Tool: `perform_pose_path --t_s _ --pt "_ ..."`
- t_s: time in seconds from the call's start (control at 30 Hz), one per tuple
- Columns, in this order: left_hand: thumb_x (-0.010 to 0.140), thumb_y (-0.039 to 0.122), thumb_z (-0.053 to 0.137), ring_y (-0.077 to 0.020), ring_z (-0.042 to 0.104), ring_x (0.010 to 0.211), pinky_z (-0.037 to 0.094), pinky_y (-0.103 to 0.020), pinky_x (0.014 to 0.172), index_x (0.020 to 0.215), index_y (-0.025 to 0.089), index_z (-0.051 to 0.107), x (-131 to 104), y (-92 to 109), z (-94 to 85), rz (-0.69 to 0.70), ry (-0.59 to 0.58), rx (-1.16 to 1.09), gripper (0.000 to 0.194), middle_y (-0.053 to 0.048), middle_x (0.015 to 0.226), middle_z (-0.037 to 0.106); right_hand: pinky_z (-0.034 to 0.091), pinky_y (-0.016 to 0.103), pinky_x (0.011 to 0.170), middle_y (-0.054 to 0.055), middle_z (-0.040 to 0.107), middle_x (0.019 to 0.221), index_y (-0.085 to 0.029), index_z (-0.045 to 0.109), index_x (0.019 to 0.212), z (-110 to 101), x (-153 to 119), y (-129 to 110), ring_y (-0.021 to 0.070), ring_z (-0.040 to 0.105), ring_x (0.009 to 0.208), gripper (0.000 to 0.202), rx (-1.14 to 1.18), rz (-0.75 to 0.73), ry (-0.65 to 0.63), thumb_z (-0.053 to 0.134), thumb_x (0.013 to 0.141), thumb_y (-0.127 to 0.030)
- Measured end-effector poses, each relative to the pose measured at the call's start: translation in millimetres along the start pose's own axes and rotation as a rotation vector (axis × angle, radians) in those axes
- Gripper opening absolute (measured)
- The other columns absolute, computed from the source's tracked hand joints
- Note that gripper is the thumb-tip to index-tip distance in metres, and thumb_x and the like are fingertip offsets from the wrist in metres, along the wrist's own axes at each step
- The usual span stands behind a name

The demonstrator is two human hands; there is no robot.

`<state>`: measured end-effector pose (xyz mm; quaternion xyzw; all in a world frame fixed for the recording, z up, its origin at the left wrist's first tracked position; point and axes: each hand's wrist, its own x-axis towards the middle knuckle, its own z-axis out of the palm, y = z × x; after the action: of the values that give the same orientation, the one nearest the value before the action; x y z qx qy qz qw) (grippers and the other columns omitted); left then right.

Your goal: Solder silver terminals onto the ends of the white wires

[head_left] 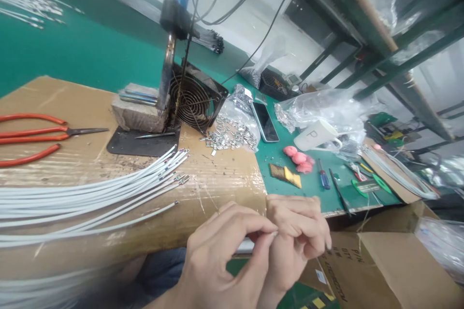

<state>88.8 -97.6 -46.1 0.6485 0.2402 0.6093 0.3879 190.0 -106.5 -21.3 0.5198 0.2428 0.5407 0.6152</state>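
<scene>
My left hand (pixel 224 251) is at the cardboard's front edge, its thumb and forefinger pinched together. Its fingertips meet my right hand (pixel 293 236), whose fingers are curled inward. Whatever lies between the fingers is hidden or too small to name. A short pale piece (pixel 244 246) shows behind my left hand; its kind is unclear. To the left of the hands lies a bundle of white cables (pixel 90 198), their ends pointing right. Beyond the hands is a heap of small metal connector shells (pixel 232 135), partly on a plastic bag.
A soldering iron (pixel 167 67) hangs tip-down by a grey block (pixel 136 113) and a black fan (pixel 195 96). Orange-handled pliers (pixel 36 135) lie left. Rightward are a phone (pixel 265 121), a white mug (pixel 317 136), a screwdriver (pixel 324 176) and a cardboard box (pixel 362 265).
</scene>
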Motion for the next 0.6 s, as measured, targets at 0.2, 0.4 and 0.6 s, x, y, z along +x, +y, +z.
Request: perform_pose_path --t_s 0.2,0.4,0.6 --pt "0.083 -0.005 0.067 -0.0137 0.071 0.067 0.06 -0.023 0.066 0.087 0.011 0.073 2.9 -0.6 -0.2 0.007 0.018 0.007 0.018 -0.006 0.075 0.076 0.016 0.024 0.043 0.002 0.051 0.048 -0.012 0.062 0.051 2.0 -0.2 1.0 0.0058 0.031 0.041 0.046 -0.04 0.019 0.018 0.055 0.091 0.009" --pt "0.084 -0.006 0.068 -0.015 0.07 0.068 0.06 -0.025 0.067 0.088 0.011 0.074 2.4 -0.5 -0.9 0.022 0.005 0.008 0.018 -0.006 0.075 0.075 0.016 0.023 0.041 0.002 0.051 0.046 -0.012 0.063 0.051 0.4 2.8 0.6 0.005 0.03 0.038 0.049 -0.032 0.033 0.05 0.058 0.097 0.003" --pt "0.084 -0.004 0.066 -0.0143 0.071 0.069 0.06 -0.024 0.068 0.089 0.012 0.073 1.3 0.2 -1.2 0.021 -0.015 0.045 0.019 -0.005 0.075 0.075 0.018 0.02 0.041 0.003 0.052 0.046 -0.011 0.063 0.051 2.2 1.9 3.9 0.0037 0.032 0.038 0.048 -0.024 0.032 0.066 0.061 0.097 -0.001"
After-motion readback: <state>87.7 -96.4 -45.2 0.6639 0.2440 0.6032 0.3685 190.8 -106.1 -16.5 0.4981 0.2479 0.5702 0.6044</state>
